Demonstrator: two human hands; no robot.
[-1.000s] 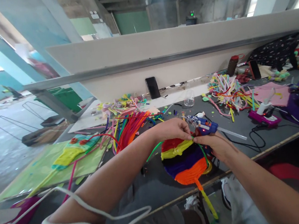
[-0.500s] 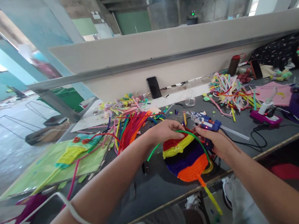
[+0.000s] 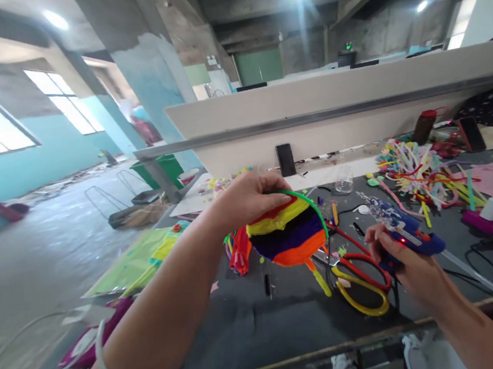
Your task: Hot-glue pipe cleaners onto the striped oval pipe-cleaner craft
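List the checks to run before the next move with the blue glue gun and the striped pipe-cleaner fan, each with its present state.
1. Left hand holds the striped red, yellow, purple and orange pipe-cleaner fan clear of the dark table: ok.
2. Green pipe cleaner lies along the fan's upper edge: ok; whether it is stuck down, cannot tell.
3. Right hand grips the blue glue gun: ok.
4. Gun's red light is lit: ok.
5. Nozzle points away from the left hand's fingers: ok.
6. Red and yellow handled scissors lie on the table under the gun, clear of both hands: ok.
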